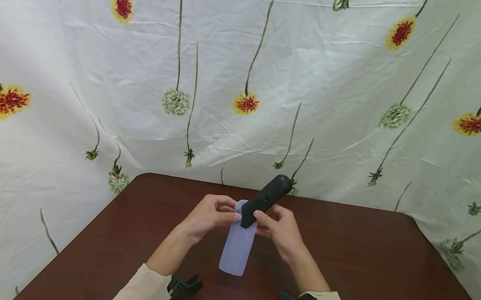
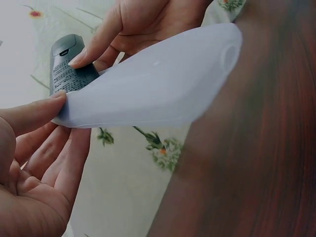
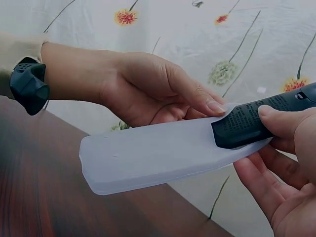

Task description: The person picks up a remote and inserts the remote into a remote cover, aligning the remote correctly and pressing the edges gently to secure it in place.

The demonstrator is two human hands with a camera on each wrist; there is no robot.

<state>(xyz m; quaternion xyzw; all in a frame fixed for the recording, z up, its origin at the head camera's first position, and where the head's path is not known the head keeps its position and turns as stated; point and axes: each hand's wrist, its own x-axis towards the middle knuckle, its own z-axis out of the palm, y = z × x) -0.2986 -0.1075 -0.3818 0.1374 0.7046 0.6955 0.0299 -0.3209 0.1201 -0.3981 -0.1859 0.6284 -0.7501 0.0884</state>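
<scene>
Cream sleeves [image 1: 141, 295] are showing nearest us.
We are watching the left hand [image 1: 212, 215] pinching a translucent cover [image 1: 235, 253] and the right hand [image 1: 281, 231] gripping a dark device [image 1: 269, 193], which is overlapping the cover's end between both hands.

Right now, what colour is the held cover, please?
The cover is pale lavender, clearest in the head view.

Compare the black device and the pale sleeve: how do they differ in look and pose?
Colour: the black device is dark and opaque; the pale sleeve is whitish-lavender and looks translucent.
Markings: the black device carries rows of small print; the pale sleeve shows none.
Pose: in the head view, the black device leans clearly to the upper right; the pale sleeve stands closer to vertical in the image.
Shared: both are long and narrow.
</scene>
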